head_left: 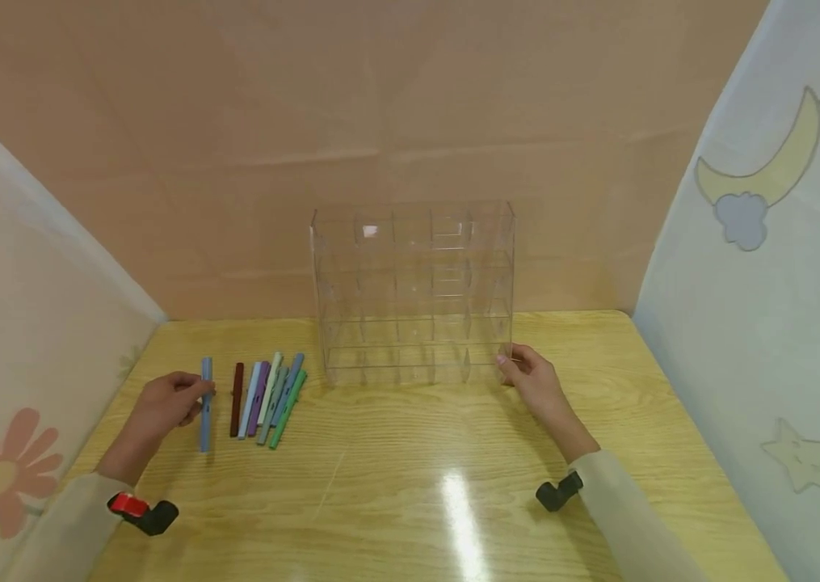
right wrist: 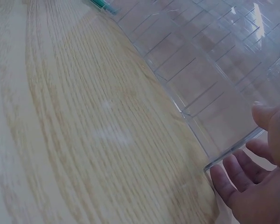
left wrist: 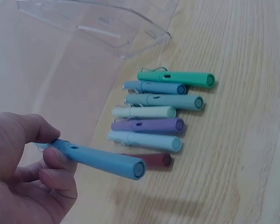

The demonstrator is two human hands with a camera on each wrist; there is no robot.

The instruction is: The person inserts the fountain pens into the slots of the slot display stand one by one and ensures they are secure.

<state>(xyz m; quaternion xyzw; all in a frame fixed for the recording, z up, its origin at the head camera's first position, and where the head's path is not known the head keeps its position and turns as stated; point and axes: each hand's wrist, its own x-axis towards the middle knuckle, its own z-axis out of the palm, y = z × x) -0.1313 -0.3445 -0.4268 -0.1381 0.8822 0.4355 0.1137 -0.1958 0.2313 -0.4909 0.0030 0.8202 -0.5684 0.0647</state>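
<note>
My left hand (head_left: 166, 402) pinches a blue pen (head_left: 206, 408) between thumb and fingers, raised a little above the table. In the left wrist view the pen's round end (left wrist: 139, 169) points away from the hand, and the fingers hide part of its clip end. A clear compartment rack (head_left: 413, 368) stands upright at the back of the table. At its lower right corner my right hand (head_left: 535, 380) grips the side wall, thumb toward the front and fingers along the outer side. The rack's compartments hold nothing that I can see.
Several pens lie side by side between the left hand and the rack: a dark red pen (head_left: 237, 400), a purple pen (head_left: 259, 398), a green pen (head_left: 288, 410) and others. The wooden table (head_left: 395, 485) meets a backdrop behind and printed cloths at both sides.
</note>
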